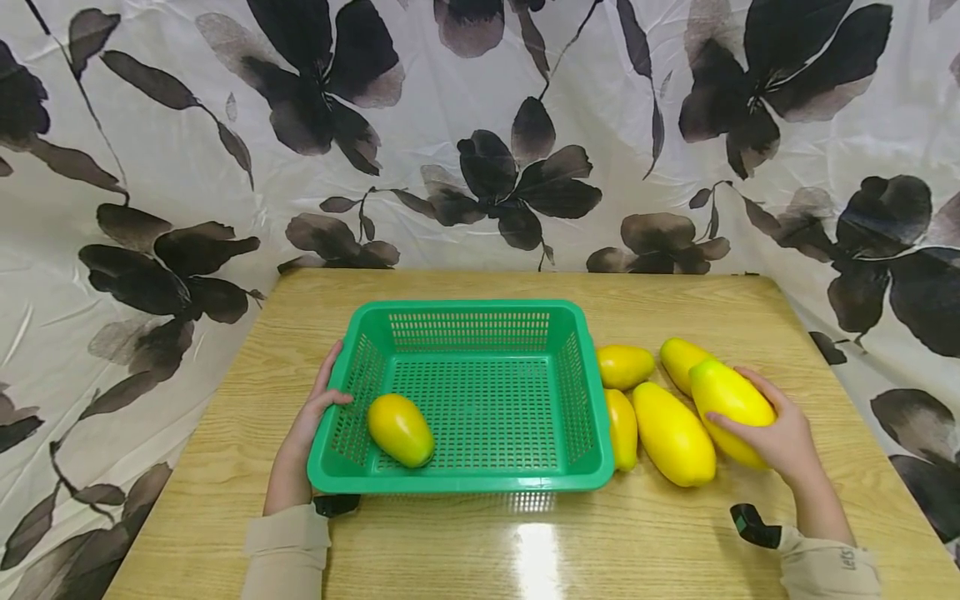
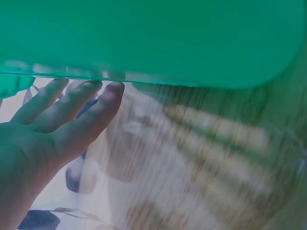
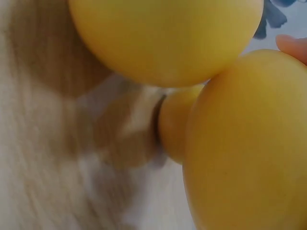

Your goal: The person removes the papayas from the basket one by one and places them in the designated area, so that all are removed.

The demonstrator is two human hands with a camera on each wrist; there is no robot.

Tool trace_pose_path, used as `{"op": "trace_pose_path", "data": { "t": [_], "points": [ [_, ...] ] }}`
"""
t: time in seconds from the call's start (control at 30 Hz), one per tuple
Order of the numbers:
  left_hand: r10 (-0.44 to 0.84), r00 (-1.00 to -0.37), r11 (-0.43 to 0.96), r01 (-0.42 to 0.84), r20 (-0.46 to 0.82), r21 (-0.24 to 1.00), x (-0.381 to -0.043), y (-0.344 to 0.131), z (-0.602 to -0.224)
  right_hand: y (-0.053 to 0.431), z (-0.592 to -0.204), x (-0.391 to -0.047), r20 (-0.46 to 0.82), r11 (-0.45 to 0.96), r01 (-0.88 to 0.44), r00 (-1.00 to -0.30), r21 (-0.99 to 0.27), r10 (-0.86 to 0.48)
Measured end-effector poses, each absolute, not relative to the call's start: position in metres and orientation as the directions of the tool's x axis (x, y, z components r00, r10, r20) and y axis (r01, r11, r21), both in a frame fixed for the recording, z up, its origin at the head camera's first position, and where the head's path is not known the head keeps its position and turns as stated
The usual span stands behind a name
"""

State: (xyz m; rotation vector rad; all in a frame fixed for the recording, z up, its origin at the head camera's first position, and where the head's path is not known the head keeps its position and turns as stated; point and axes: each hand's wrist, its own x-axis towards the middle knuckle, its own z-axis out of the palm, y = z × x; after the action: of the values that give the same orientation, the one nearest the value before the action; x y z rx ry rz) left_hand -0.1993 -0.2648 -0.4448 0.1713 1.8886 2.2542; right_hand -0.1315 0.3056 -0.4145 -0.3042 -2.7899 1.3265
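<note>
A green plastic basket (image 1: 461,483) stands on the table. My left hand (image 1: 311,408) grips its left side, thumb over the rim and fingers along the outer wall. In the left wrist view these fingers (image 2: 86,122) reach up to the green wall (image 2: 158,43). Inside the basket, at front left, lies a yellow mango (image 1: 401,430). My right hand (image 1: 783,433) holds a large yellow papaya (image 1: 731,404) with a greenish tip, thumb on the near side, fingers on the far side. In the right wrist view this papaya (image 3: 254,153) fills the right part, beside a fingertip (image 3: 292,47).
Right of the basket lie a papaya (image 1: 673,435), another yellow fruit (image 1: 682,362) partly behind the held one, and two smaller mangoes (image 1: 625,367) close against the basket wall. Flower-patterned cloth (image 1: 450,100) hangs behind the wooden table (image 1: 427,550).
</note>
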Motion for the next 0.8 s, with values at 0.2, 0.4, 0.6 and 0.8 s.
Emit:
{"op": "trace_pose_path", "data": {
  "t": [0.2,0.4,0.6,0.8],
  "points": [
    [0.217,-0.975,-0.161,-0.083,-0.047,0.983,-0.199,-0.264,-0.443,0.299,-0.421,-0.132,-0.078,0.621,0.171,-0.982,-0.765,0.174],
    [0.221,-0.974,-0.185,-0.098,-0.056,0.978,-0.199,-0.263,-0.444,0.297,-0.43,-0.13,-0.092,0.638,0.177,-0.982,-0.75,0.165],
    [0.221,-0.974,-0.179,-0.089,-0.048,0.98,-0.199,-0.264,-0.444,0.296,-0.438,-0.129,-0.108,0.634,0.187,-0.981,-0.751,0.161],
    [0.228,-0.973,-0.17,-0.086,-0.046,0.982,-0.198,-0.264,-0.445,0.296,-0.445,-0.129,-0.124,0.616,0.201,-0.978,-0.762,0.165]
  ]
}}
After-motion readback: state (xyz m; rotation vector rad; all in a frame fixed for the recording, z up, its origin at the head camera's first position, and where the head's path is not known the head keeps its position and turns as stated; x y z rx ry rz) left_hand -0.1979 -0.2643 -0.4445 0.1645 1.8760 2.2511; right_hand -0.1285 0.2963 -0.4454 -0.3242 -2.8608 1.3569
